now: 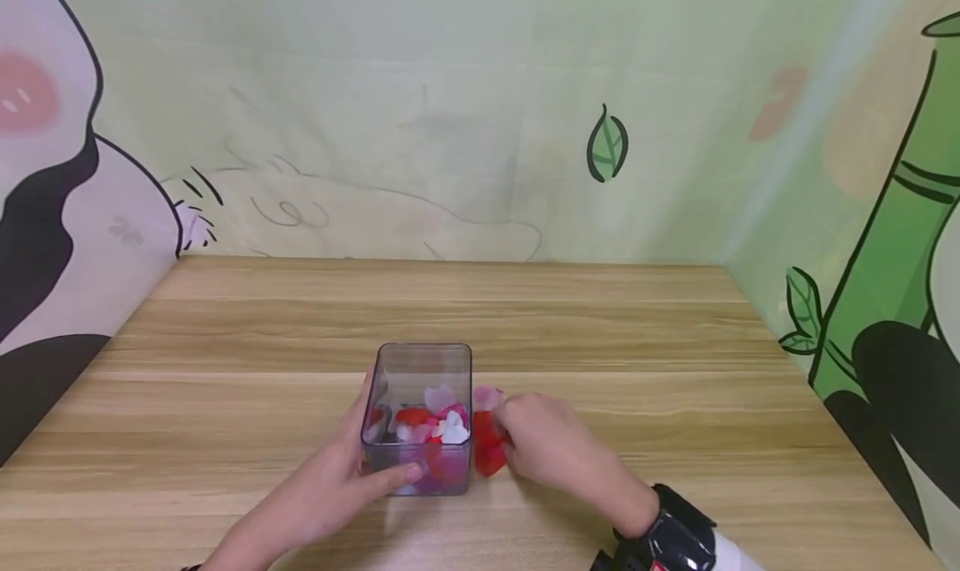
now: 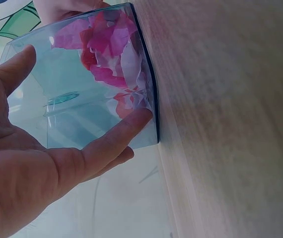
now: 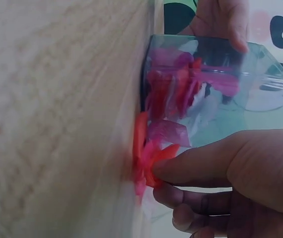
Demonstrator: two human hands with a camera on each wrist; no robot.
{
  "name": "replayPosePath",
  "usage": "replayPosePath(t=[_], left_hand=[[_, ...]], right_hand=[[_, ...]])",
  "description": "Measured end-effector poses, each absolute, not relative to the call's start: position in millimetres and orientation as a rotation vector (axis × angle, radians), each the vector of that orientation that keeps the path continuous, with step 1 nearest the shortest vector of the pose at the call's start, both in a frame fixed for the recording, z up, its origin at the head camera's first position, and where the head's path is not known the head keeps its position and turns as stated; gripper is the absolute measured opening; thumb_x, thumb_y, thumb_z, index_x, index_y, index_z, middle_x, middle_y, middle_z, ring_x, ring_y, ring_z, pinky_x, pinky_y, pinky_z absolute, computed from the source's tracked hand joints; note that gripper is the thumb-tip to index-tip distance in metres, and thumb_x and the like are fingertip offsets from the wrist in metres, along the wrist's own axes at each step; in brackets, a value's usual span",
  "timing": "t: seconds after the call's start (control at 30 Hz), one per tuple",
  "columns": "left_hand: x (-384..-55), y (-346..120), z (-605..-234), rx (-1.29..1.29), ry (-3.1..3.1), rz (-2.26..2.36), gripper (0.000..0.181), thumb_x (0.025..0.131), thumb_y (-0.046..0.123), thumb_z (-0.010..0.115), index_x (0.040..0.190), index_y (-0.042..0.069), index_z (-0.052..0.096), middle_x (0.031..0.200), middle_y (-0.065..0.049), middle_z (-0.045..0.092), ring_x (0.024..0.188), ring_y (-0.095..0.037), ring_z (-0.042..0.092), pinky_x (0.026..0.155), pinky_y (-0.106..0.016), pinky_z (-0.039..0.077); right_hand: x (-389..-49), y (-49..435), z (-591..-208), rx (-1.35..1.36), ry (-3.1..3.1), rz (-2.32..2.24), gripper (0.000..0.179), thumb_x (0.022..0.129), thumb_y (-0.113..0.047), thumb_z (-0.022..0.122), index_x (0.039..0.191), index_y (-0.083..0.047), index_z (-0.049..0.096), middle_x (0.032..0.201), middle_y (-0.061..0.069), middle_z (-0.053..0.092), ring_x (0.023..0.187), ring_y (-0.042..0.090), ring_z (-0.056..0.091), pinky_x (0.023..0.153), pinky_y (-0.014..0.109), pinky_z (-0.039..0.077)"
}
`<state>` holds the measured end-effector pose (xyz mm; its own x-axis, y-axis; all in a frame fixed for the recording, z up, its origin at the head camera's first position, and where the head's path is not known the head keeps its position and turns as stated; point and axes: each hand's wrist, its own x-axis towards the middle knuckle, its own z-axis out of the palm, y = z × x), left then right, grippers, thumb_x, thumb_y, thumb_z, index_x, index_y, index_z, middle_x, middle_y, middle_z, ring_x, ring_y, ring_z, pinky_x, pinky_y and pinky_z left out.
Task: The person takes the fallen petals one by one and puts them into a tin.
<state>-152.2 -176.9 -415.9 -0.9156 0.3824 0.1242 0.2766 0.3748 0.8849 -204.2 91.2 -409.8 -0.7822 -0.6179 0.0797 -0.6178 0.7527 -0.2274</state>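
A clear grey plastic box (image 1: 425, 471) stands on the wooden table, partly filled with red, pink and white petals (image 1: 431, 421). My left hand (image 1: 337, 471) grips it from the left, thumb across the front wall, other fingers along the far left side. Just right of the box, a small heap of red and pink petals (image 1: 487, 454) lies on the table. My right hand (image 1: 551, 442) reaches down to that heap. In the right wrist view, its thumb and index finger pinch a red petal (image 3: 165, 154) close beside the box wall; the other fingers are curled below.
The wooden table (image 1: 637, 338) extends around the box on all sides. Behind it hangs a pale green cloth backdrop (image 1: 480, 137) with cartoon leaves and pandas. A black wrist strap (image 1: 671, 533) is worn on the right forearm.
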Motion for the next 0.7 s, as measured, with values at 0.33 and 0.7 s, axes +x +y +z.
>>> replayPosePath(t=[0.33,0.7], left_hand=[[-152,-178,-415,0.573,2.508,1.576,0.115,0.09,0.031,0.082,0.164,0.042,-0.005,0.162,-0.009,0.033,0.135,-0.034,0.05,0.108,-0.06,0.041],[-153,-178,-414,0.534,2.496,1.564,0.114,0.089,0.033,0.083,0.163,0.044,-0.004,0.16,-0.007,0.036,0.135,-0.032,0.049,0.107,-0.058,0.044]], right_hand=[[-209,95,-403,-1.031,2.964,-0.434,0.013,0.083,0.002,0.073,0.078,-0.011,0.071,0.07,-0.005,0.061,0.061,0.009,0.053,0.054,0.025,0.047],[-209,99,-384,-0.964,3.099,-0.665,0.011,0.086,-0.006,0.082,0.087,-0.015,0.076,0.078,-0.006,0.07,0.063,0.007,0.054,0.055,0.023,0.046]])
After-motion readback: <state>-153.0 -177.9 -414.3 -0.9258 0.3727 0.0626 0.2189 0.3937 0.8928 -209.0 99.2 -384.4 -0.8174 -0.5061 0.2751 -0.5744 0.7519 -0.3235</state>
